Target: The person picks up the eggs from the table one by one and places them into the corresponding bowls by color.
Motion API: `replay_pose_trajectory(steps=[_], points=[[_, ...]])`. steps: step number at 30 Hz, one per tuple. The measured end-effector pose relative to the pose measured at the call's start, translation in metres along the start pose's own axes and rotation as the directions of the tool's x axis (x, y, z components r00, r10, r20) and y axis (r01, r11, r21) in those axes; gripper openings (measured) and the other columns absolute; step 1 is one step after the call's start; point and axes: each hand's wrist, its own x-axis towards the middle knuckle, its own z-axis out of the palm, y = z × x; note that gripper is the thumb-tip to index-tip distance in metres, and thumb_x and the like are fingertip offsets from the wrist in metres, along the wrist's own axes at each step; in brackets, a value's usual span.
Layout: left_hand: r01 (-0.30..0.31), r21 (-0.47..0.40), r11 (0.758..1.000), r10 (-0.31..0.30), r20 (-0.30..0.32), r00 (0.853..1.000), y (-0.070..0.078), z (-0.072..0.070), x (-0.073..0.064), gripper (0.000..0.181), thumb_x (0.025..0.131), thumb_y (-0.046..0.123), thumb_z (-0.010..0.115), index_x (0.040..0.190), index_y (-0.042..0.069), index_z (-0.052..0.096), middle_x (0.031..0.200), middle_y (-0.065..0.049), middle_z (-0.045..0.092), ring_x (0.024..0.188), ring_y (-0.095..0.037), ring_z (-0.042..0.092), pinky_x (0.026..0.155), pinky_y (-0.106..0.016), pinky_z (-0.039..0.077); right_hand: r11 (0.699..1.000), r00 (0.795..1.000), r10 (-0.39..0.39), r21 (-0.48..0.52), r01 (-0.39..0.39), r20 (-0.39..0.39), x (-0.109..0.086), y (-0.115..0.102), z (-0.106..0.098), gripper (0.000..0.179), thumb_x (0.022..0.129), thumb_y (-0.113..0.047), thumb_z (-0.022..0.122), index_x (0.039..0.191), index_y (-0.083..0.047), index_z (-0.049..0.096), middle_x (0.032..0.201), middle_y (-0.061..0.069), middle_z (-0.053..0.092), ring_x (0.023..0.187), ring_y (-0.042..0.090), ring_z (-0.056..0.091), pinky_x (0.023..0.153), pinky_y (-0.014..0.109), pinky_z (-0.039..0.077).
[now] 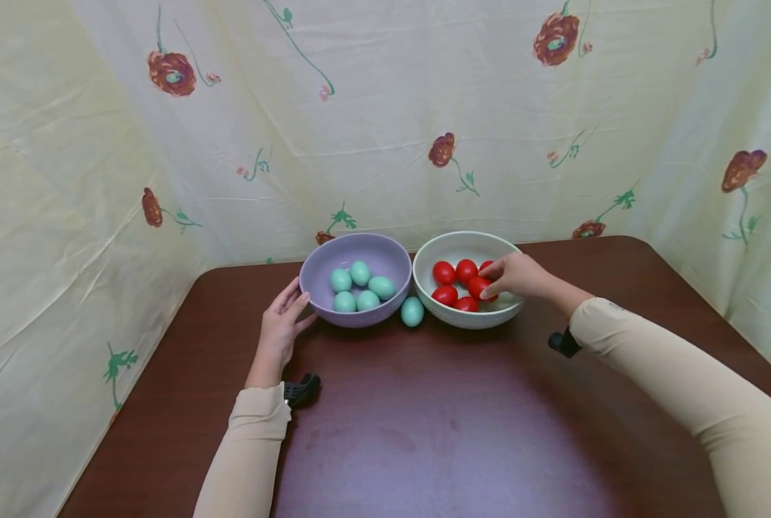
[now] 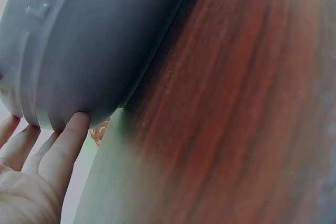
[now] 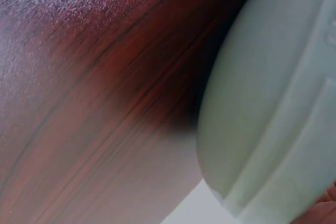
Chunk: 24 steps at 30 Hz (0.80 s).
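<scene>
My left hand [image 1: 280,327] rests at the left side of a purple bowl [image 1: 359,319], its extended fingers [image 2: 68,148] touching the outer wall. Several mint-green eggs [image 1: 360,273] lie inside that bowl. Over the right side of a pale grey-green bowl [image 1: 470,320] reaches my right hand [image 1: 518,277]. Its thumb and fingers pinch a red egg [image 1: 477,288] among several other red eggs [image 1: 444,273]. In the right wrist view, the bowl's wall [image 3: 257,108] hides most of that hand.
A single mint-green egg [image 1: 413,312] lies on the dark brown table [image 1: 424,417], in front of where the two bowls meet. Behind the table hangs a flowered cloth [image 1: 372,144], which also runs along both sides.
</scene>
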Motion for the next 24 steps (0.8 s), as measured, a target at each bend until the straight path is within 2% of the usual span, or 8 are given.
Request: replay_pose_trajectory(steps=[7, 16, 21, 24], points=[[-0.011, 0.007, 1.000, 0.011, 0.003, 1.000, 0.000, 0.001, 0.002, 0.060, 0.099, 0.025, 0.062, 0.154, 0.017, 0.039, 0.160, -0.005, 0.038, 0.141, -0.024, 0.046, 0.103, -0.044, 0.050, 0.999, 1.000, 0.000, -0.034, 0.000, -0.002, 0.004, 0.000, 0.007, 0.044, 0.085, -0.021, 0.078, 0.123, 0.000, 0.069, 0.119, 0.019, 0.071, 0.110, 0.031, 0.057, 0.079, 0.023, 0.048], [-0.014, -0.011, 1.000, 0.014, 0.005, 1.000, 0.000, 0.000, 0.001, 0.059, 0.099, 0.021, 0.061, 0.154, 0.015, 0.038, 0.161, -0.007, 0.037, 0.140, -0.023, 0.046, 0.104, -0.047, 0.049, 0.999, 1.000, -0.013, -0.031, 0.012, -0.025, 0.004, 0.000, 0.009, 0.045, 0.085, -0.022, 0.079, 0.124, -0.002, 0.069, 0.119, 0.019, 0.071, 0.112, 0.031, 0.056, 0.082, 0.027, 0.048], [-0.012, -0.009, 1.000, 0.012, 0.005, 1.000, 0.000, -0.001, 0.001, 0.060, 0.099, 0.021, 0.061, 0.154, 0.015, 0.038, 0.160, -0.007, 0.037, 0.140, -0.023, 0.046, 0.103, -0.046, 0.050, 0.991, 0.998, 0.027, 0.129, -0.020, -0.054, -0.006, -0.008, 0.006, 0.048, 0.089, -0.028, 0.074, 0.130, -0.005, 0.066, 0.128, 0.017, 0.068, 0.117, 0.033, 0.056, 0.090, 0.037, 0.054], [-0.014, -0.004, 1.000, 0.014, -0.003, 1.000, -0.001, -0.001, 0.001, 0.059, 0.099, 0.022, 0.061, 0.154, 0.016, 0.039, 0.160, -0.006, 0.038, 0.139, -0.023, 0.047, 0.101, -0.045, 0.051, 0.951, 0.995, 0.044, 0.308, -0.014, -0.091, -0.018, -0.026, 0.009, 0.049, 0.090, -0.032, 0.073, 0.133, -0.009, 0.064, 0.130, 0.014, 0.067, 0.125, 0.030, 0.055, 0.096, 0.035, 0.053]])
